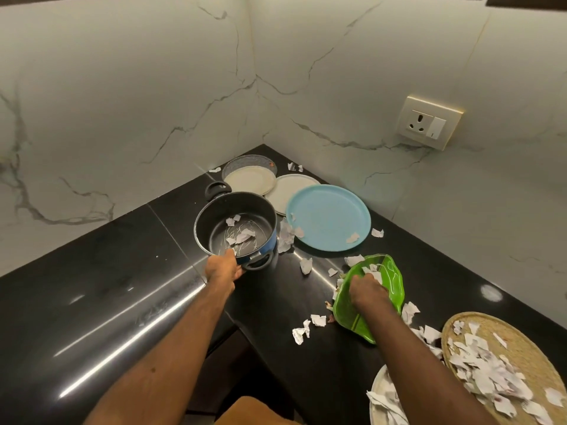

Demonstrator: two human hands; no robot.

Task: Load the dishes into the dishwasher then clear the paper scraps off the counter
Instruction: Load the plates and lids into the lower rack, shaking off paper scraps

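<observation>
My left hand (223,268) grips the near rim of a blue pot (235,226) with black handles; paper scraps lie inside it. My right hand (366,291) holds a green leaf-shaped plate (385,273), tilted up off the black counter (92,286), with a few scraps on it. Behind the pot lie a light blue plate (329,216), a white plate (285,191), a cream plate (250,180) and a patterned glass plate (254,161). Torn paper scraps (306,325) are strewn over the counter around the green plate.
A woven round mat (518,342) heaped with scraps lies at the right front. A white plate (379,391) with scraps sits at the bottom edge. Marble walls meet in the corner behind; a wall socket (428,121) is on the right wall.
</observation>
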